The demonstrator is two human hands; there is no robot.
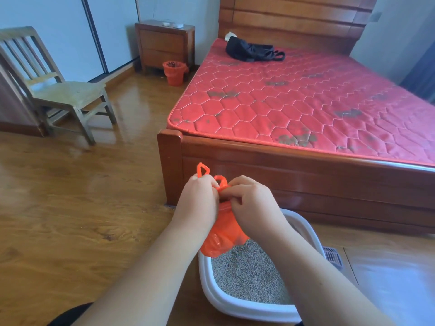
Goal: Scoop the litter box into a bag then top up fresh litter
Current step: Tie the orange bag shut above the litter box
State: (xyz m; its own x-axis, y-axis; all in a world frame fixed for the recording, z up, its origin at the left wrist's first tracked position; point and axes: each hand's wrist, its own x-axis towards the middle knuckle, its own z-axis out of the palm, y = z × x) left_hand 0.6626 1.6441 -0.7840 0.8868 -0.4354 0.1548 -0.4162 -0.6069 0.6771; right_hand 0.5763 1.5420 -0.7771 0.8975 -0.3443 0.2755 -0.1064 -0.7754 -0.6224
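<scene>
1 wooden bed (294, 102) with a red mattress fills the far right. At its near corner, 1 white litter box (235, 304) of grey litter (247, 274) is set on the floor, its right side hidden by the right forearm. 1 orange bag (223, 238) is held over the box's far left end. Its gathered neck is pinched by the curled fingers of the left hand (197, 203) and right hand (254, 201). 2 handle loops (203, 169) are seen above them. 1 grey slotted object (333, 256) right of the box is partly covered.

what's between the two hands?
Head view: the neck of the bag, bunched between left hand and right hand, both gripping it. Its handles stick up above; its body hangs over the litter box.
</scene>
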